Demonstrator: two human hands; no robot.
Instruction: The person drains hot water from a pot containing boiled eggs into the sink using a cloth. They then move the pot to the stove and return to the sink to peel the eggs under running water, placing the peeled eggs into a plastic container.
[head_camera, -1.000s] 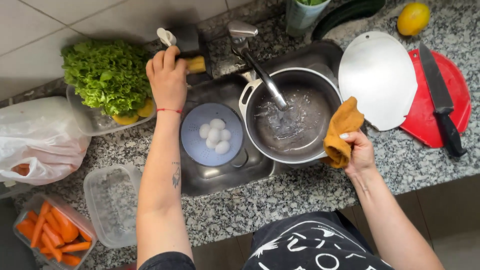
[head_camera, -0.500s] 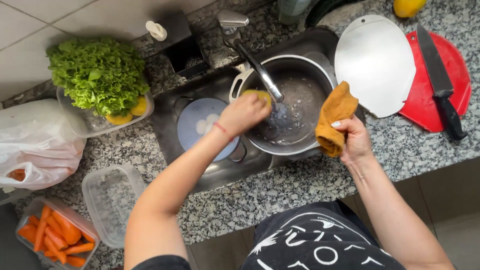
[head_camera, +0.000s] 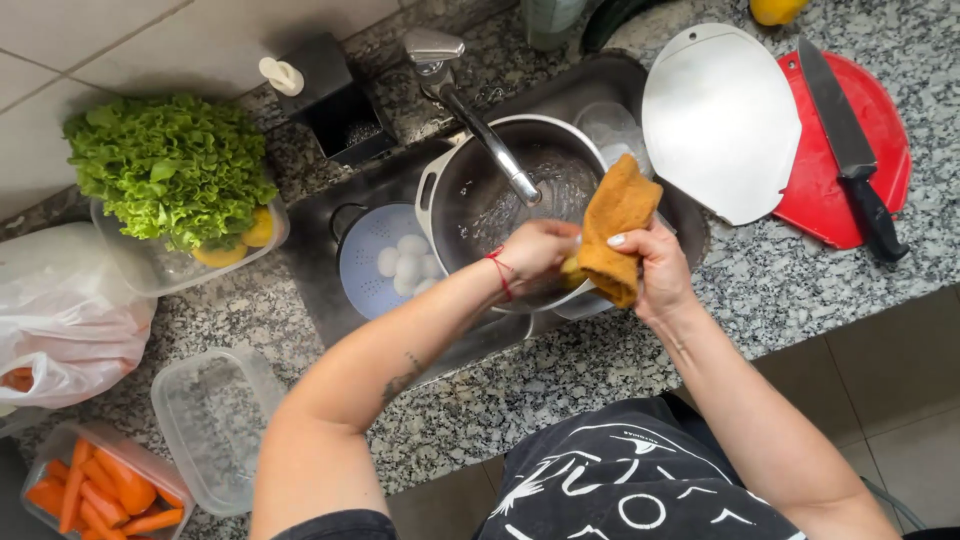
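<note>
My right hand (head_camera: 655, 262) is clamped on a crumpled orange-brown cloth (head_camera: 612, 225) beside my left hand (head_camera: 535, 250), fingers curled together, above the steel pot (head_camera: 470, 190).

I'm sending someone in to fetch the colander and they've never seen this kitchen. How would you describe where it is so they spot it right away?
Start at the steel sink set in the speckled granite counter. Beside the big metal pot under the tap, on the lettuce side, sits the colander. It is the only pale blue, round, perforated thing there, and it holds several white eggs.
</note>
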